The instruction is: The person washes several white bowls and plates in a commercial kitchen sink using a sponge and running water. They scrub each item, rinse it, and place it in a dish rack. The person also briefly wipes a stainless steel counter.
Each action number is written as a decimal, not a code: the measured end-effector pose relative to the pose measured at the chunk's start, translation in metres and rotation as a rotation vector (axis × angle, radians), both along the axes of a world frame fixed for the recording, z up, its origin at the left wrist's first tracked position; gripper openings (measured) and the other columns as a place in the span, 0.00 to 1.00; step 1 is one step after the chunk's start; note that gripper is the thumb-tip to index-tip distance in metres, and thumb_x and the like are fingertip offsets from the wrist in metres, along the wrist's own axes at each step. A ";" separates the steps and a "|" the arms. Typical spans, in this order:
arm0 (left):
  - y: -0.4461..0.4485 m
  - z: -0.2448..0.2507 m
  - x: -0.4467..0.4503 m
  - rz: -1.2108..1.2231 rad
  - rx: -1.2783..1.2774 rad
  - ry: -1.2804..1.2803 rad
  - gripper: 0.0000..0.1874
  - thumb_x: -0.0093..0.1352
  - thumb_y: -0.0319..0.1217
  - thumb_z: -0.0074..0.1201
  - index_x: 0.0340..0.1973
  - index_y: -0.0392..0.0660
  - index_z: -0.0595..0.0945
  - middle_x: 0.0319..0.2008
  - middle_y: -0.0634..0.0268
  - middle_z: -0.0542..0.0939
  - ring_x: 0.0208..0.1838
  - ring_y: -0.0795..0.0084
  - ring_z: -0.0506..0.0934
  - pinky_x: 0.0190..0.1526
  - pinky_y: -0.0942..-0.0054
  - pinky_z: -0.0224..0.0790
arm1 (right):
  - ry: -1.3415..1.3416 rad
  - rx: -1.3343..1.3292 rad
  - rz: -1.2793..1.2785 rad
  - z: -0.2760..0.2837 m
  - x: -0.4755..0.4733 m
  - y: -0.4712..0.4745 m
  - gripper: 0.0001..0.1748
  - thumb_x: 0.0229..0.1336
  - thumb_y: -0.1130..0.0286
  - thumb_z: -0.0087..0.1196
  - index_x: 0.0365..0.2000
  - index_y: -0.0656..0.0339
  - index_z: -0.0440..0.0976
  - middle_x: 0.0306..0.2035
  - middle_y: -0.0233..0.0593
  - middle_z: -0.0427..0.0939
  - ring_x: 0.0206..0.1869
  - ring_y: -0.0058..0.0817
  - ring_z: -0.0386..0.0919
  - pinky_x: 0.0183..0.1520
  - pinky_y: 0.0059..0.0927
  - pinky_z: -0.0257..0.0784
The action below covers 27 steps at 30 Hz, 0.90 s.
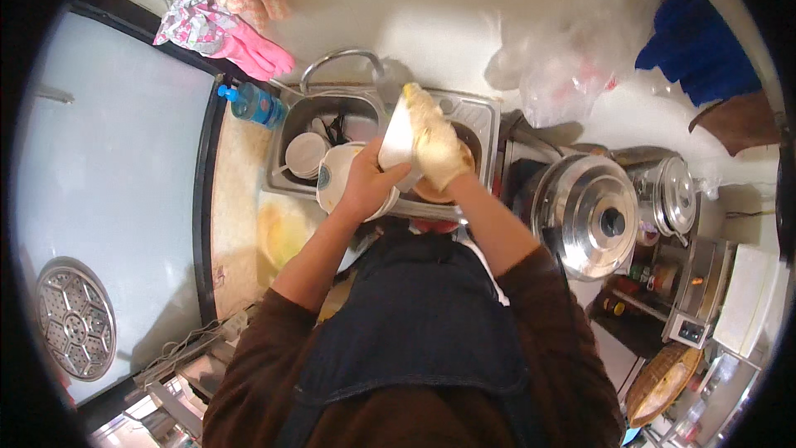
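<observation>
My left hand [367, 182] grips a white dish [397, 140] tilted on its edge above the sink, thumb across the near side. A pale yellow cloth or mitt [435, 137] covers my right hand [449, 165] down to the wrist and lies against the dish; the fingers under it are hidden. White plates or shallow dishes [336, 168] rest at the sink's front edge, partly behind my left hand. The left basin [367, 106] holds a stack of small white bowls [306, 152] and black utensils [337, 129]. An orange-brown bowl [432, 191] shows in the right basin.
A curved metal faucet [342, 53] rises behind the sink. A blue-capped bottle [255, 106] stands at the left, below pink gloves [255, 53]. At the right are a large lidded steel pot [587, 211] and a smaller one [671, 193]. Plastic bags [559, 81] hang on the wall.
</observation>
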State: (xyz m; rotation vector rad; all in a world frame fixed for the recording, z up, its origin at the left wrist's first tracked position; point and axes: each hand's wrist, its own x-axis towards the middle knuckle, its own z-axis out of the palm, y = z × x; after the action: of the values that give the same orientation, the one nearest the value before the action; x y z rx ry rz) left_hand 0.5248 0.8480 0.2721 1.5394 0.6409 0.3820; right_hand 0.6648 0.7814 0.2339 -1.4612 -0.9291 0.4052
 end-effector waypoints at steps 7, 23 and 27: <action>-0.003 0.011 -0.002 0.000 -0.075 0.010 0.24 0.67 0.23 0.66 0.60 0.35 0.79 0.50 0.61 0.85 0.51 0.73 0.82 0.55 0.69 0.76 | 0.518 -0.056 0.037 0.010 0.015 0.007 0.24 0.83 0.58 0.43 0.66 0.62 0.73 0.64 0.46 0.79 0.65 0.38 0.77 0.70 0.34 0.69; 0.035 0.017 0.006 0.014 -0.768 -0.190 0.26 0.77 0.34 0.60 0.65 0.32 0.75 0.58 0.54 0.83 0.57 0.61 0.84 0.63 0.61 0.77 | -0.021 -0.212 0.152 0.012 0.061 0.013 0.21 0.75 0.61 0.52 0.59 0.61 0.80 0.62 0.43 0.82 0.61 0.40 0.79 0.65 0.40 0.72; 0.052 0.010 0.015 0.046 -0.730 -0.179 0.25 0.81 0.37 0.53 0.64 0.29 0.74 0.60 0.50 0.82 0.58 0.55 0.84 0.62 0.54 0.79 | -0.014 -0.174 0.297 0.029 0.062 0.010 0.24 0.78 0.59 0.50 0.66 0.59 0.75 0.68 0.49 0.76 0.72 0.47 0.71 0.73 0.39 0.67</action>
State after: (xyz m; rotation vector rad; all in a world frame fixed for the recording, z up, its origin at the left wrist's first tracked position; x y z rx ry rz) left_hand 0.5395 0.9001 0.2825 0.7868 0.5869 0.2721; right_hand 0.7270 0.7917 0.2630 -1.4869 -1.1499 0.7096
